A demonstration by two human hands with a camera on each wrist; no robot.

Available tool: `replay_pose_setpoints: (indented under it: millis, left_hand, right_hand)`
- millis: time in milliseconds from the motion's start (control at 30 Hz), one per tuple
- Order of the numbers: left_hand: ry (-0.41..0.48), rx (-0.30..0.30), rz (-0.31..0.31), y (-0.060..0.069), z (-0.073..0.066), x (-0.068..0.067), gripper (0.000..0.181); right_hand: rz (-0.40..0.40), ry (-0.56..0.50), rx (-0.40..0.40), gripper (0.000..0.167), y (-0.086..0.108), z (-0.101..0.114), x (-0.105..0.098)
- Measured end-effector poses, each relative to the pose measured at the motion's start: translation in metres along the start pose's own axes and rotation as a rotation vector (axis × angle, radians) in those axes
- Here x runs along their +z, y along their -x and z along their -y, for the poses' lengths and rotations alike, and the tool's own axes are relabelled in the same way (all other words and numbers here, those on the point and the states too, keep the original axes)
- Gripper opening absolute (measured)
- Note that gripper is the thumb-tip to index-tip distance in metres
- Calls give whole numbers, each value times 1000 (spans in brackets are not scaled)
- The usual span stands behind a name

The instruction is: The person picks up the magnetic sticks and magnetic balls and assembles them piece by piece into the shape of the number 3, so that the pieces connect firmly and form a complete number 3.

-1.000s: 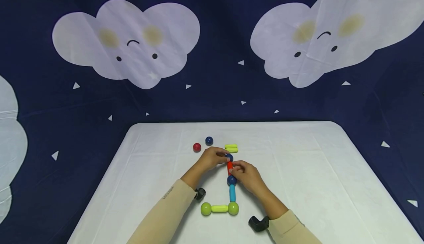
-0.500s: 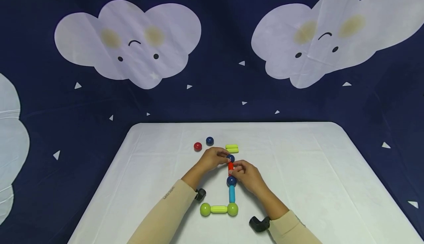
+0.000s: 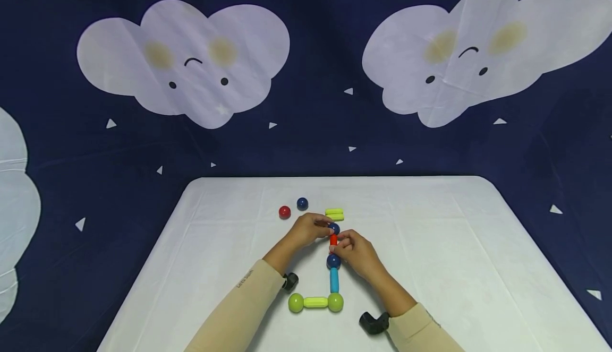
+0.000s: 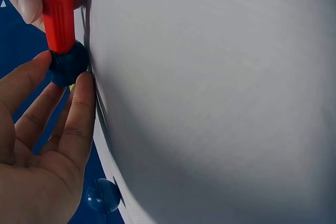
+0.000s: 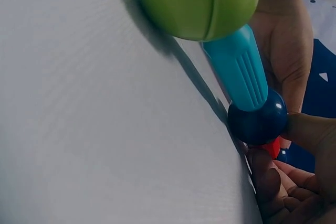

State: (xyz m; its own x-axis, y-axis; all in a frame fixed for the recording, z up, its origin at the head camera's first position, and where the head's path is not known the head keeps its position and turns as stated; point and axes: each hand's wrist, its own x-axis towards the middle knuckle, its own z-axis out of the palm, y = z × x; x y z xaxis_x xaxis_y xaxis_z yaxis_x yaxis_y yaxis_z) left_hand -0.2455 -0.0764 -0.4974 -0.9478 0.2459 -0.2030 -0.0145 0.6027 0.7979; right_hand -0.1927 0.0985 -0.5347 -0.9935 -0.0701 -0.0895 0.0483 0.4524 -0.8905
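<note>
My left hand (image 3: 306, 229) pinches the far dark blue ball (image 4: 68, 64) between thumb and fingers. That ball sits at the end of a red rod (image 4: 59, 19). My right hand (image 3: 357, 254) holds the red rod near the second dark blue ball (image 3: 333, 261). From this ball a light blue rod (image 5: 239, 69) runs to a green ball (image 3: 335, 302). A yellow-green rod (image 3: 315, 302) joins it to another green ball (image 3: 296, 302) on the left. These pieces lie joined in an L shape on the white table.
Beyond my left hand lie a loose red ball (image 3: 284, 212) and a loose dark blue ball (image 3: 302, 204). Two yellow-green rods (image 3: 334, 214) lie side by side just past the far ball. A dark blue cloth with clouds hangs behind the table (image 3: 430, 224).
Both hands keep their hold. The far blue ball and red rod have shifted very slightly to the right, bringing the line of rods nearly straight.
</note>
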Motion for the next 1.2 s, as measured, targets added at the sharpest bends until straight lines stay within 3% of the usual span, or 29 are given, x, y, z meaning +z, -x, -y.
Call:
replay_pose_setpoints:
  millis: [700, 1000, 1200]
  left_hand:
    - [78, -9, 19, -2, 1, -3, 28]
    - [85, -19, -83, -10, 2, -5, 22]
    - [88, -16, -108, -15, 2, -6, 22]
  right_hand:
    - [9, -23, -24, 29, 0, -3, 1]
    - [5, -19, -25, 30, -1, -3, 1]
    - [-7, -23, -26, 30, -1, -3, 1]
